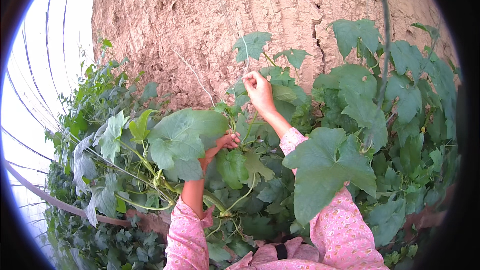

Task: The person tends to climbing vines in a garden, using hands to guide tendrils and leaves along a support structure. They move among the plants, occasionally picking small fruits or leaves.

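Note:
My left hand [227, 140] is at the centre among the vine stems, its fingers closed round a thin green vine stem [233, 123] below a leafy tip. A large lobed leaf [183, 135] partly covers that hand and wrist. Higher and to the right, my right hand [256, 84] pinches a thin pale string [246, 50] that runs up in front of the earthen wall. Another broad leaf [330, 168] hides part of my right forearm and sleeve.
A cracked earthen wall [150, 26] rises behind the vines. Dense foliage [405, 120] spreads on both sides. A dark cord [385, 37] hangs at the right, a second pale string [195, 73] lies against the wall, and a curved strip [67, 206] crosses the lower left.

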The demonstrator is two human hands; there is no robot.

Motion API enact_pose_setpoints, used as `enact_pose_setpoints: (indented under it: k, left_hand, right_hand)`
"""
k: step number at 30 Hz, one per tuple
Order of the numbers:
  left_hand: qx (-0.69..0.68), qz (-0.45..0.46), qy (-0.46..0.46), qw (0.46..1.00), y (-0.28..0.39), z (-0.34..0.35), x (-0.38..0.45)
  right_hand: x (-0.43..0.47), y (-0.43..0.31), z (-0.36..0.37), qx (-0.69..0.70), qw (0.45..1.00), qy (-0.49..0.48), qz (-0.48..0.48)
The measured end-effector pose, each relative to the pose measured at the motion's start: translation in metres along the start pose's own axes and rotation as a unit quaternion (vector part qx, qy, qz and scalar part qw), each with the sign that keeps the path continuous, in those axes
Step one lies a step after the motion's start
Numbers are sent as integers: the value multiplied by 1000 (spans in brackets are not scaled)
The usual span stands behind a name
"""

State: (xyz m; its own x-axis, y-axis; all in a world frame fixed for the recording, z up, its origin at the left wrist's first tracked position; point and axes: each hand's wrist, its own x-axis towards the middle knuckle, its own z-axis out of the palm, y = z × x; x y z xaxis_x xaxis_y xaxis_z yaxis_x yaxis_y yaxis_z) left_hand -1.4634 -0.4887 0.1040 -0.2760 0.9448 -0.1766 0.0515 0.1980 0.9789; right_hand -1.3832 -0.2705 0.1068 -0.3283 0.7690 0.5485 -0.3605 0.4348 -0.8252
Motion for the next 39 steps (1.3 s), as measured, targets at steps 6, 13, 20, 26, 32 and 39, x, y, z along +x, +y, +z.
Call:
enact_pose_setpoints:
  k: [6, 13, 20, 26, 32, 39]
  left_hand:
    - [5, -60, 123, 991, -44, -17, 11]
    - [29, -12, 81, 996, -63, -9, 13]
    - [52, -49, -2, 997, -46, 4, 11]
    - [54, -65, 17, 996, -47, 2, 4]
    - [59, -63, 73, 994, -60, 3, 4]
    - [86, -66, 74, 991, -73, -3, 10]
  right_hand:
    - [-39, -21, -50, -212, 849, -468, 125]
    - [-47, -13, -38, -60, 944, -281, 161]
    - [-36, 8, -13, 38, 906, -329, 262]
    - [-48, 3, -12, 118, 907, -341, 218]
    - [-47, -5, -21, 55, 896, -385, 216]
    - [-50, -2, -51, 343, 816, -276, 374]
